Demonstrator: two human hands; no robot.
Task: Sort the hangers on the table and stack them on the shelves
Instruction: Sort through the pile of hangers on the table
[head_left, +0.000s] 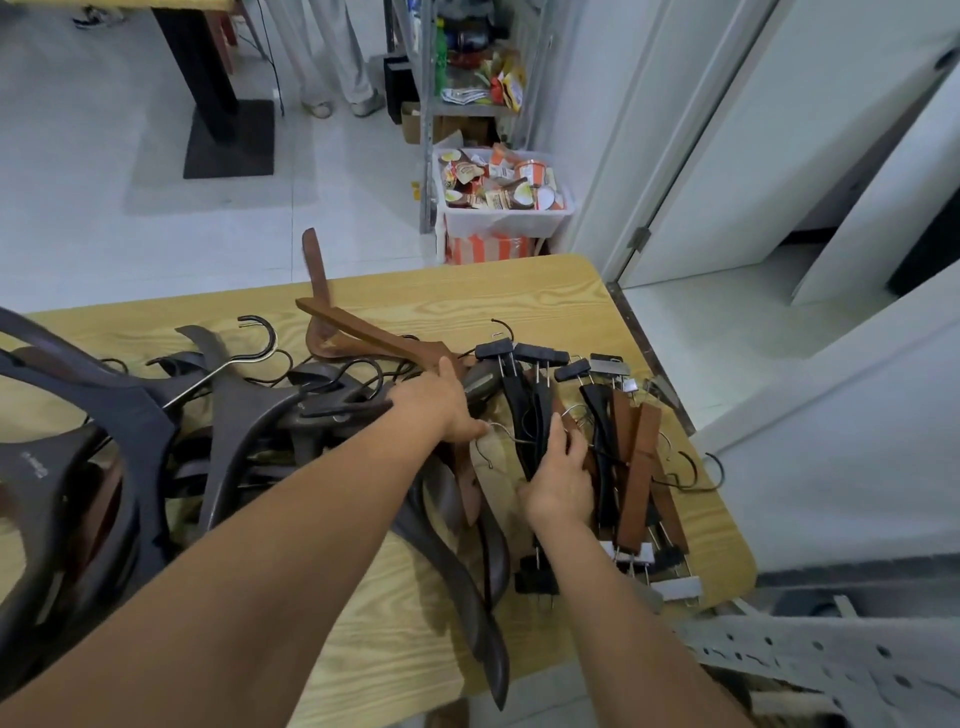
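Note:
A light wooden table (561, 291) carries a heap of hangers. Dark brown and black coat hangers (223, 415) pile up on the left; black and brown clip hangers (631, 457) lie in a row on the right. A red-brown wooden hanger (363, 335) sits at the back, one arm sticking up. My left hand (441, 405) reaches into the middle of the heap, its fingers curled on a hanger near that red-brown one. My right hand (558, 480) rests on the clip hangers with fingers bent round the black ones.
A grey perforated metal shelf rail (810, 660) shows at the lower right. Beyond the table stand a white bin of snack packets (498, 192) and a metal rack (467, 62). A person's legs (332, 57) and a black post on its base (218, 104) are at the back.

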